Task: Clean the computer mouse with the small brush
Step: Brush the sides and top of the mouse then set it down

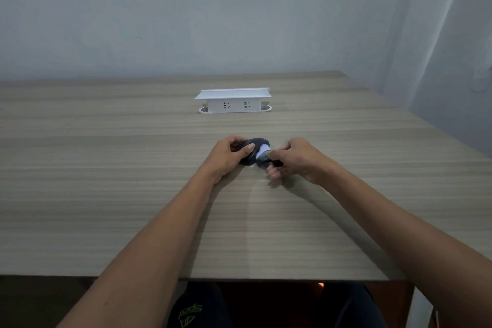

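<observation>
Our left hand [230, 153] curls closed toward one o'clock; our right hand [294, 158] pinches shut toward eleven, forearms converging.

Matt wood-grain table [106, 168], smooth white plastic socket box [233, 105], glossy dark mouse [255, 142].

On the wooden table [106, 168], the left hand [226, 158] grips the black computer mouse [254, 145], thumb across its top. The right hand [295, 160] holds the small brush [265, 154] with its pale bristles against the mouse's right side. A white power socket unit [233, 101] stands farther back.
</observation>
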The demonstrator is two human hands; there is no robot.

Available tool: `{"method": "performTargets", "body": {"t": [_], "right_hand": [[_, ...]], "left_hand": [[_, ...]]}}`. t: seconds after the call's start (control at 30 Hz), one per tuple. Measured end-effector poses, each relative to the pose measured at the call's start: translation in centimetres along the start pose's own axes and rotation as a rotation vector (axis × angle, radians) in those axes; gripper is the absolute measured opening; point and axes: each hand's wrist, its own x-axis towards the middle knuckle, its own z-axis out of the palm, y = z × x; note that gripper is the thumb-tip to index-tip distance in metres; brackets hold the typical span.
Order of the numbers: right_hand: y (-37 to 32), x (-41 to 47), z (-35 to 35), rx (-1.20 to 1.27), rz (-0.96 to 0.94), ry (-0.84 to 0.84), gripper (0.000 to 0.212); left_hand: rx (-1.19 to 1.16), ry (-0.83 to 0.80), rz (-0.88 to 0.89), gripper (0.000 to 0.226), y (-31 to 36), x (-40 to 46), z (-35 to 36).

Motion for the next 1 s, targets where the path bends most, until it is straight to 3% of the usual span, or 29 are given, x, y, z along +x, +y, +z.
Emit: {"method": "performTargets", "body": {"t": [0.1, 0.3, 0.5, 0.7, 0.77, 0.9, 1.0], "right_hand": [[-0.3, -0.3, -0.4, 0.04, 0.03, -0.083, 0.02], [0.1, 0.9, -1.7, 0.02, -0.034, 0.172, 0.012], [-0.4, 0.4, -1.3, 0.073, 0.096, -0.092, 0.018], [-0.4, 1.7, -2.2, -0.022, -0.068, 0.156, 0.007], [0.0, 2.0, -2.3, -0.008, -0.071, 0.101, 0.012], [-0.1, 1.4, -2.1, -0.04, -0.007, -0.182, 0.022], [-0.5, 1.2, -2.3, -0.075, -0.013, -0.2, 0.021]], "left_hand": [[0.002, 0.001, 0.005, 0.039, -0.1, 0.0, 0.1], [-0.003, 0.001, -0.008, 0.039, -0.2, 0.2, 0.0], [0.008, 0.01, 0.01, 0.036, -0.4, 0.4, 0.0], [-0.001, 0.01, 0.004, 0.026, -0.5, 0.5, 0.0], [-0.013, 0.009, 0.001, 0.023, -0.6, 0.6, 0.0], [-0.002, 0.008, 0.006, 0.03, -0.6, 0.7, -0.1], [-0.003, 0.004, 0.011, 0.033, -0.7, 0.7, 0.0]]}}
